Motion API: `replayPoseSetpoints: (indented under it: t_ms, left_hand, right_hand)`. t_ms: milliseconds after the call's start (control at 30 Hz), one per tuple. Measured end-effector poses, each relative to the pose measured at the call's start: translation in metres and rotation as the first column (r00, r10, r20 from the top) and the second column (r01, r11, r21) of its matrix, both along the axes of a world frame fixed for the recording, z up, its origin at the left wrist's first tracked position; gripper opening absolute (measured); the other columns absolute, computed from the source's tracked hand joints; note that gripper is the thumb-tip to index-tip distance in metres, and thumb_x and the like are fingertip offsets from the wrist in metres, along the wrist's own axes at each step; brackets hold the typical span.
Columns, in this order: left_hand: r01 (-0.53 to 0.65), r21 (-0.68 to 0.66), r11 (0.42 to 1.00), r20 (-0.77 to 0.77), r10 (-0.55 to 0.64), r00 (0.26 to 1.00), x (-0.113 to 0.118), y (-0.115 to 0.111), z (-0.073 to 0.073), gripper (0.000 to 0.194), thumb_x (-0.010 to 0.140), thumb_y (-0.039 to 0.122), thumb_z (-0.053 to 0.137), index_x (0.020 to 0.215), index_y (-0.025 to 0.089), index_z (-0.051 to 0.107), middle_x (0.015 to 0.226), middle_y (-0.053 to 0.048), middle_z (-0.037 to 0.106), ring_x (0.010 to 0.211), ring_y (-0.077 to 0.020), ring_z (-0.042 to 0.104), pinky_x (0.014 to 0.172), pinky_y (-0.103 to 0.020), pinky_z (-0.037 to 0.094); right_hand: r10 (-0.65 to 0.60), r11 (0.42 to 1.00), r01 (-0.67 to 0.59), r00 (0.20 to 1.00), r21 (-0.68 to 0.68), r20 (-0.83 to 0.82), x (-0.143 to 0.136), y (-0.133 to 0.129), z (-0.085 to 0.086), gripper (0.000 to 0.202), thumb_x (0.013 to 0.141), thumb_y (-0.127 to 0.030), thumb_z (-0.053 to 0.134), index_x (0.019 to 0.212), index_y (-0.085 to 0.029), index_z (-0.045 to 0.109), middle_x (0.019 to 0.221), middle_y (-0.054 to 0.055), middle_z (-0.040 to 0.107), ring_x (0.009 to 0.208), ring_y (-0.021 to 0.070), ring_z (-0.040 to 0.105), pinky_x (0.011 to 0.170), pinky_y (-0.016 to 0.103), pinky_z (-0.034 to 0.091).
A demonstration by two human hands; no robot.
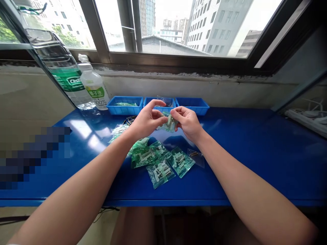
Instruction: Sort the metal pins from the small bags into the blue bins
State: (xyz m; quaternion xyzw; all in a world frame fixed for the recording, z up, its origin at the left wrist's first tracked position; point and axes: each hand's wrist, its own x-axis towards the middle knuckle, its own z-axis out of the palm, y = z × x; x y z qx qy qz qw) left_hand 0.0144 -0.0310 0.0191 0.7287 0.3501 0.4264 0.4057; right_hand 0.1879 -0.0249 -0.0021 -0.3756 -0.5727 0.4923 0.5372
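Together, left hand (pixel 146 118), right hand (pixel 189 123), both in pinching grip on one packet (pixel 169 125), three blue trays (pixel 196 110)

Forearms (pixel 102 177) angle inward — left hand (pixel 146 119) and right hand (pixel 190 124) close together, fingers (pixel 180 114) bent.

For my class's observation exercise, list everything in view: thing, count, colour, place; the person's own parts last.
Table: one, blue, centre
Window: one, dark-framed, back
Wall: one, pale, under window
Buildings: several, pale, outside
Trees: some, green, outside left
Trays: three, blue, table's back
Big bottle: one, clear, back left
Small bottle: one, whitish, right of big bottle
Held packet: one, green, in front of trays
Loose packets: several, green, mid-table
Clear bag: one, colourless, right of loose packets
Pieces: several, dark, left of held packet
Cables: some, black, lower left
Items: some, white, far right
Legs: dim, count unclear, below table
Arms: two, bare, from bottom edge
Left grip and right grip: one each, bare, on held packet
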Motion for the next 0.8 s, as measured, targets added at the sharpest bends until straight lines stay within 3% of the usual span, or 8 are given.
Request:
replayPoseSetpoints:
  t_ms: [100, 233, 400, 533, 600, 667, 733, 800]
  left_hand:
    - [-0.017, 0.049, 0.999, 0.009, 0.016, 1.0, -0.002, 0.002, -0.001, 0.032, 0.075, 0.024, 0.065, 0.105, 0.019, 0.053, 0.064, 0.004, 0.057, 0.056, -0.0093, 0.052, 0.054, -0.022, 0.043]
    - [-0.032, 0.073, 0.997, -0.101, 0.04, 0.994, -0.006, 0.004, 0.001, 0.014, 0.074, 0.022, 0.06, 0.085, 0.015, 0.066, 0.066, -0.001, 0.061, 0.059, -0.0111, 0.054, 0.053, -0.023, 0.042]
    - [-0.06, 0.003, 0.998, -0.233, 0.059, 0.971, -0.016, 0.005, 0.011, 0.022, 0.071, 0.021, 0.057, 0.084, 0.016, 0.074, 0.072, -0.003, 0.068, 0.066, -0.0156, 0.059, 0.057, -0.026, 0.046]
    - [-0.24, 0.089, 0.967, -0.151, 0.251, 0.956, -0.031, 0.015, 0.013, 0.031, 0.068, 0.019, 0.055, 0.093, 0.015, 0.074, 0.074, -0.003, 0.067, 0.068, -0.0168, 0.06, 0.06, -0.028, 0.049]
    - [-0.423, 0.207, 0.882, -0.035, 0.439, 0.898, -0.042, 0.024, 0.01, 0.045, 0.068, 0.016, 0.053, 0.11, 0.018, 0.069, 0.091, -0.005, 0.069, 0.076, -0.0183, 0.062, 0.065, -0.03, 0.051]
    - [-0.599, 0.307, 0.74, 0.064, 0.612, 0.788, -0.054, 0.033, 0.006, 0.063, 0.067, 0.014, 0.053, 0.129, 0.023, 0.055, 0.119, -0.007, 0.062, 0.087, -0.0201, 0.063, 0.07, -0.031, 0.053]
    - [-0.704, 0.345, 0.621, 0.096, 0.722, 0.685, -0.067, 0.043, 0.001, 0.074, 0.068, 0.014, 0.053, 0.14, 0.028, 0.042, 0.14, -0.006, 0.047, 0.096, -0.0213, 0.063, 0.078, -0.032, 0.054]
    - [-0.735, 0.356, 0.578, 0.074, 0.766, 0.639, -0.079, 0.051, -0.004, 0.077, 0.07, 0.015, 0.054, 0.144, 0.028, 0.036, 0.147, -0.005, 0.038, 0.102, -0.0229, 0.062, 0.09, -0.036, 0.052]
  right_hand:
    - [0.062, 0.998, -0.062, 0.998, -0.008, 0.027, 0.001, -0.002, 0.001, 0.045, 0.06, -0.048, 0.081, 0.083, -0.017, 0.058, 0.063, -0.003, 0.059, 0.048, 0.0097, 0.052, 0.038, 0.023, 0.042]
    - [0.07, 0.998, -0.069, 0.992, -0.006, 0.103, 0.001, -0.002, 0.0, 0.045, 0.059, -0.045, 0.081, 0.084, -0.015, 0.059, 0.062, -0.001, 0.061, 0.05, 0.0114, 0.056, 0.039, 0.022, 0.042]
    - [-0.015, 0.999, 0.009, 0.988, 0.041, 0.155, -0.001, -0.001, -0.002, 0.039, 0.064, -0.042, 0.077, 0.087, -0.015, 0.061, 0.065, 0.001, 0.063, 0.051, 0.0114, 0.056, 0.04, 0.022, 0.04]
    - [-0.083, 0.996, 0.074, 0.973, 0.051, 0.216, 0.001, 0.0, -0.002, 0.031, 0.071, -0.042, 0.07, 0.084, -0.015, 0.063, 0.071, 0.003, 0.066, 0.054, 0.0119, 0.057, 0.042, 0.022, 0.041]
    - [-0.124, 0.991, 0.101, 0.95, 0.092, 0.287, 0.002, 0.0, -0.002, 0.027, 0.072, -0.04, 0.068, 0.082, -0.015, 0.063, 0.071, 0.003, 0.066, 0.057, 0.0123, 0.057, 0.047, 0.023, 0.043]
    - [-0.165, 0.98, 0.108, 0.912, 0.169, 0.375, 0.003, -0.001, -0.002, 0.023, 0.073, -0.037, 0.067, 0.079, -0.015, 0.064, 0.071, 0.003, 0.066, 0.06, 0.0131, 0.058, 0.053, 0.025, 0.046]
    - [-0.195, 0.966, 0.088, 0.861, 0.241, 0.469, 0.003, -0.003, -0.002, 0.019, 0.074, -0.034, 0.065, 0.078, -0.016, 0.066, 0.072, 0.003, 0.067, 0.064, 0.0139, 0.059, 0.059, 0.026, 0.047]
    - [-0.199, 0.957, 0.04, 0.811, 0.287, 0.551, 0.002, -0.005, -0.002, 0.016, 0.075, -0.031, 0.064, 0.078, -0.016, 0.066, 0.073, 0.003, 0.068, 0.065, 0.0142, 0.06, 0.062, 0.026, 0.047]
